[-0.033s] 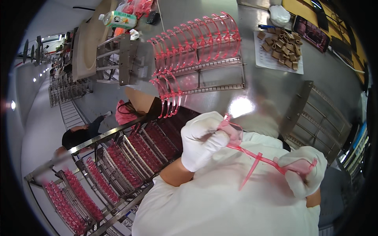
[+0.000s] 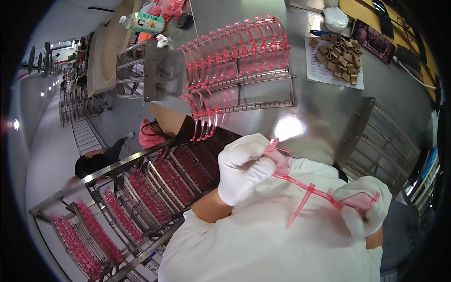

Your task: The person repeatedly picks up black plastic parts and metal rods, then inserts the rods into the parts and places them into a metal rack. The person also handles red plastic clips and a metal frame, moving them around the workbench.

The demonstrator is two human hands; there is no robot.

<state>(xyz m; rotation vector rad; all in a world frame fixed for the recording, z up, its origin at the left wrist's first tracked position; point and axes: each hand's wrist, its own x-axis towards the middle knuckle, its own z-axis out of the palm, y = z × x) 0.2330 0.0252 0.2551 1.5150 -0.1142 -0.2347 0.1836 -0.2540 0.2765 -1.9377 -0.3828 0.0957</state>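
At the far left we see a tall silver metal cart (image 2: 115, 168), its slots filled with curved racks of pink plastic pieces (image 2: 90, 221); behind it sits a person in dark clothing (image 2: 96, 162), and a crumpled pink cloth bag (image 2: 151, 135) lies near the cart's upper end; above, on the grey metal table (image 2: 268, 11), we find a clear bottle with a white cap and a green-and-white label (image 2: 143, 22); further right stands a slanted silver wire rack (image 2: 256, 106), carrying a row of curved pink translucent frames (image 2: 261, 43); below that rack, our white-gloved left hand (image 2: 246, 164) pinches thumb to fingers, closed tightly on the left end of a long pink translucent plastic piece (image 2: 319, 193); this piece hangs level between both hands, before a white garment (image 2: 244, 244), with a thin straight prong slanting down from its middle; our white-gloved right hand (image 2: 372, 217) curls closely around the other end, whose flat pink part shows between thumb and fingers; above it, small brown folded strips (image 2: 339, 55) lie heaped on a white printed sheet (image 2: 315, 73); beside them rests a dark phone with a lit screen (image 2: 373, 41); at the far right leans another silver metal rack (image 2: 357, 131).
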